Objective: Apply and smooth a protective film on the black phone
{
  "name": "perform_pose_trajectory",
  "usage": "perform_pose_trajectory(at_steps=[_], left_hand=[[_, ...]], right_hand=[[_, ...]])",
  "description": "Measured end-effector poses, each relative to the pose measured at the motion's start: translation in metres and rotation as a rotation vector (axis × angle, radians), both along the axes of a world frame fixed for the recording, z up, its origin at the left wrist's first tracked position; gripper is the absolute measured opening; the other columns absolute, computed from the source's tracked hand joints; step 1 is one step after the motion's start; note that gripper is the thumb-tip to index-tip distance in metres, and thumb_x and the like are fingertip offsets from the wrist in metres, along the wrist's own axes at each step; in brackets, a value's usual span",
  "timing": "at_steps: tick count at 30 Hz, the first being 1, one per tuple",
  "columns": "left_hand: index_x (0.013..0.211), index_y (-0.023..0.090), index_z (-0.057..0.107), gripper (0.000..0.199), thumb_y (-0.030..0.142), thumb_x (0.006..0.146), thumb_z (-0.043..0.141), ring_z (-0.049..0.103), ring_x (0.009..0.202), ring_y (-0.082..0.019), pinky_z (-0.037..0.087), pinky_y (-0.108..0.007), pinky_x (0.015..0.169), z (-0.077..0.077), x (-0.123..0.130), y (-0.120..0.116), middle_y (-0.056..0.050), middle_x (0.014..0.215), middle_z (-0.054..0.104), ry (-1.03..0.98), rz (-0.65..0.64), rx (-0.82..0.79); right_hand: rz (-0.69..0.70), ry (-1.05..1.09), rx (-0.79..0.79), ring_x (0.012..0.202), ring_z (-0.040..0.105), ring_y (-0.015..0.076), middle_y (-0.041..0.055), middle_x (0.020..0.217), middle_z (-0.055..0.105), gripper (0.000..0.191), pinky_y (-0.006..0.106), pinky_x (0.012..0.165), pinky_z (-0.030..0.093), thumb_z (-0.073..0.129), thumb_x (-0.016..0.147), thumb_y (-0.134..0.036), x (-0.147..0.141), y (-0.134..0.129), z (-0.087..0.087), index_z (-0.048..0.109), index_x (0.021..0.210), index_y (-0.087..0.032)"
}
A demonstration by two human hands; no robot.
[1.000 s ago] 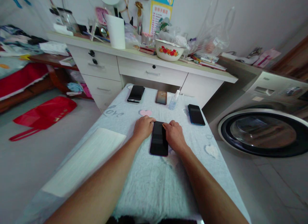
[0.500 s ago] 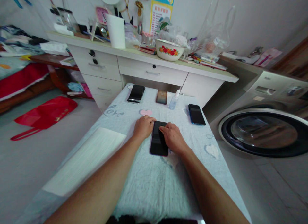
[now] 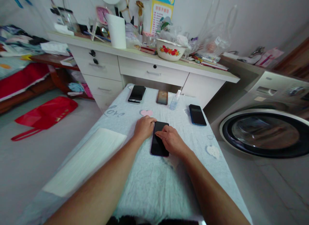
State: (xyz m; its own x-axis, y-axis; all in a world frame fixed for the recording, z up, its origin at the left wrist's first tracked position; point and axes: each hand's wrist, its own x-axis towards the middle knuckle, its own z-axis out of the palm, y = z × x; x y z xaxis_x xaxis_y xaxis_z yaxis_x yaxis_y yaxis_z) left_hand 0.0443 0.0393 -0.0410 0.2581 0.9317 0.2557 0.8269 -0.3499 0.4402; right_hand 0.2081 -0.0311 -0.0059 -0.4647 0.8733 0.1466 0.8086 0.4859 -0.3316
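A black smartphone [image 3: 158, 148] lies flat on the cloth-covered table [image 3: 145, 192], its dark screen up. My left hand [image 3: 144, 127] rests at the phone's upper left edge, fingers closed against that side and steadying it. Over the right half of the screen is my right hand [image 3: 173, 140], its thumb and fingers drawn together and touching the glass. Whatever the right fingertips may pinch is too small or hidden to make out.
Farther back stand a clear spray bottle [image 3: 175, 100], a stack of dark phones [image 3: 136, 94] and a small blurred-out item [image 3: 162, 97]. Another phone [image 3: 197, 115] lies at right. A white sheet [image 3: 87, 162] lies left. A washing machine [image 3: 263, 89] stands beside the table.
My right hand has slid left and slightly down across the phone's screen. My left hand and the phone have stayed in place.
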Motion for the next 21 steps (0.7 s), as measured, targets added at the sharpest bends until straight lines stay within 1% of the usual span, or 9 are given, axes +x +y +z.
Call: perform_pose_trajectory(at_steps=[3, 6, 11, 16, 21], left_hand=[[0.102, 0.026, 0.071, 0.031, 0.018, 0.085, 0.046, 0.062, 0.093, -0.018, 0.046, -0.028, 0.082, -0.0006, 0.0001, 0.0, -0.003, 0.097, 0.067, 0.007, 0.009, -0.002], [0.102, 0.026, 0.071, 0.03, 0.019, 0.085, 0.047, 0.062, 0.093, -0.018, 0.046, -0.028, 0.082, -0.0004, 0.0001, 0.0, -0.003, 0.097, 0.067, 0.013, 0.009, -0.001], [0.102, 0.026, 0.071, 0.031, 0.018, 0.085, 0.046, 0.061, 0.096, -0.018, 0.046, -0.028, 0.085, 0.0012, 0.0004, 0.0001, -0.004, 0.099, 0.067, 0.005, 0.014, -0.014], [0.102, 0.025, 0.071, 0.031, 0.018, 0.085, 0.047, 0.061, 0.096, -0.018, 0.046, -0.028, 0.084, 0.0012, 0.0006, 0.0005, -0.004, 0.099, 0.067, 0.005, 0.015, -0.01], [0.102, 0.025, 0.071, 0.032, 0.017, 0.085, 0.046, 0.061, 0.096, -0.018, 0.046, -0.028, 0.085, 0.0011, 0.0006, 0.0003, -0.004, 0.099, 0.067, 0.008, 0.015, -0.018]], right_hand=[[0.046, -0.039, 0.02, 0.078, 0.046, 0.0158, 0.005, 0.087, 0.055, 0.028, 0.027, 0.072, 0.033, 0.043, 0.092, -0.017, 0.0002, -0.0007, 0.0012, 0.07, 0.099, -0.022], [0.048, -0.058, 0.018, 0.077, 0.046, 0.0158, 0.0044, 0.087, 0.055, 0.029, 0.028, 0.07, 0.031, 0.044, 0.092, -0.018, -0.0009, -0.0004, 0.0016, 0.07, 0.102, -0.024], [0.044, -0.082, 0.011, 0.077, 0.045, 0.016, 0.0042, 0.088, 0.055, 0.028, 0.029, 0.068, 0.03, 0.045, 0.092, -0.019, -0.0051, -0.0007, 0.0033, 0.071, 0.1, -0.026], [0.049, -0.088, 0.011, 0.078, 0.046, 0.0162, 0.0046, 0.089, 0.056, 0.03, 0.029, 0.07, 0.031, 0.043, 0.092, -0.018, -0.0073, -0.0031, 0.0074, 0.071, 0.102, -0.026], [0.023, -0.098, -0.005, 0.079, 0.046, 0.0165, 0.0046, 0.09, 0.056, 0.03, 0.028, 0.07, 0.031, 0.044, 0.092, -0.018, -0.0086, -0.0037, 0.0096, 0.071, 0.103, -0.026]])
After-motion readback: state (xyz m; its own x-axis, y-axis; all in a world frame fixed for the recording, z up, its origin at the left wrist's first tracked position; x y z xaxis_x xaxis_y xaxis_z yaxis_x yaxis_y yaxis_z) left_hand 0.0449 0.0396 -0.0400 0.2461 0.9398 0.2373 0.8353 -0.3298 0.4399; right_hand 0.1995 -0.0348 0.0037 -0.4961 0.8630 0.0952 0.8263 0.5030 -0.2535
